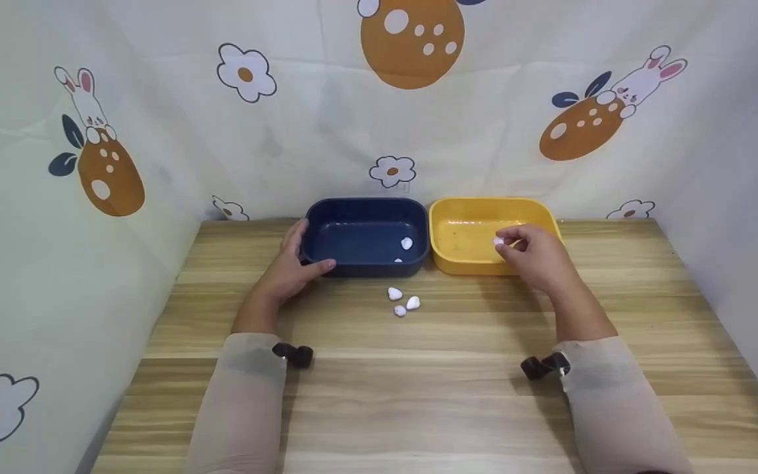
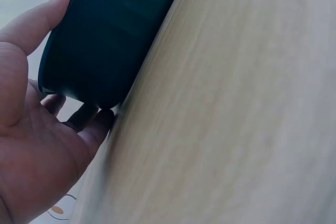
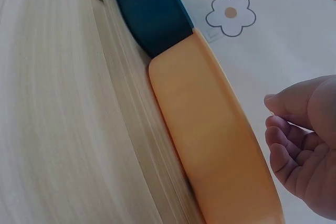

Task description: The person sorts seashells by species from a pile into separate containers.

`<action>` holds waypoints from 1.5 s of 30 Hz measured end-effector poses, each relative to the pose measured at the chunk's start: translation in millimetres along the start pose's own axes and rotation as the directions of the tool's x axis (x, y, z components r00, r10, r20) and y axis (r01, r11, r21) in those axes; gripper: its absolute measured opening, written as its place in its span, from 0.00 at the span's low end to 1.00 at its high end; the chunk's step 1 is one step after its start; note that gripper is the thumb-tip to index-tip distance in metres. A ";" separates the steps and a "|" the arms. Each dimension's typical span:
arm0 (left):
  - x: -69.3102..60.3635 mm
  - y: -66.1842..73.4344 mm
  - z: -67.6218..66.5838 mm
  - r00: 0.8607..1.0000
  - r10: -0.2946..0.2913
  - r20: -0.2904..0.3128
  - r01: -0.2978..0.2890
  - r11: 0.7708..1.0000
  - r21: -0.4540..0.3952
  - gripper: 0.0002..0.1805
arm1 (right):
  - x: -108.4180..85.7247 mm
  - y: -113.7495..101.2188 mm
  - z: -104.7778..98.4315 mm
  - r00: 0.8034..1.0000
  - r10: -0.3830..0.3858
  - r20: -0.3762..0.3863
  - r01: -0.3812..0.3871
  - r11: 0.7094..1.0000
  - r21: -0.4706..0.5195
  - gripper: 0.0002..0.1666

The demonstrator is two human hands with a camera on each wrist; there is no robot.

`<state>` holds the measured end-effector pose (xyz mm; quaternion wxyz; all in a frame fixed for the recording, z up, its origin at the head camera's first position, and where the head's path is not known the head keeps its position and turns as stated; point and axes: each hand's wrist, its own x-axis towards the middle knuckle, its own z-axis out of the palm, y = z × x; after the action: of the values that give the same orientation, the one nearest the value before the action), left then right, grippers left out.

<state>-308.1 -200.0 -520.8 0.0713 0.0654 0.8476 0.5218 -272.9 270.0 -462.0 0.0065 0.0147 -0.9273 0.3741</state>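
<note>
In the head view my left hand [image 1: 287, 266] holds the left end of a dark blue container [image 1: 366, 270], thumb on the front rim and fingers along the side. The left wrist view shows the thumb and fingertips touching this container [image 2: 110, 35]. Over the yellow container [image 1: 468, 268], my right hand [image 1: 537, 257] pinches a small white shell [image 1: 498, 241] between thumb and fingertips. Inside the blue container lie a white shell [image 1: 406, 243] and another white piece [image 1: 398, 261], partly hidden by the front wall. Three more white shells [image 1: 395, 293] lie on the table in front.
Both containers stand side by side at the back of the wooden table [image 1: 418, 388]. Behind them hangs a pale curtain [image 1: 326, 125] printed with flowers and rabbits, which also runs along both sides. A black wrist strap mount [image 1: 295, 355] sits on each sleeve.
</note>
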 end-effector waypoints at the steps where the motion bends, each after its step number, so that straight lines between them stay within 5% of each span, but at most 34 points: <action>1: 0.1 -0.1 0.0 1.000 0.001 -0.001 -0.001 1.000 -0.002 0.64 | 0.1 0.0 -0.4 1.000 0.006 -0.002 -0.006 1.000 -0.001 0.18; 15: 1.0 -0.4 0.2 1.000 0.003 -0.011 -0.003 1.000 0.009 0.62 | -0.1 -8.3 6.3 1.000 -0.012 -0.009 0.012 1.000 0.006 0.21; 30: 0.6 0.1 0.0 1.000 -0.004 -0.003 0.004 1.000 0.005 0.63 | -10.3 -67.6 58.8 0.978 -0.130 0.162 0.113 0.988 0.109 0.17; 45: 2.7 -2.2 0.7 1.000 -0.008 -0.007 0.008 1.000 0.012 0.61 | -14.1 -98.6 83.7 0.952 -0.219 0.214 0.190 0.971 0.146 0.15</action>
<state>-310.8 -199.9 -523.2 0.0703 0.0605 0.8513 0.5165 -255.7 141.2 -454.2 -0.0622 0.1539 -0.8904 0.4239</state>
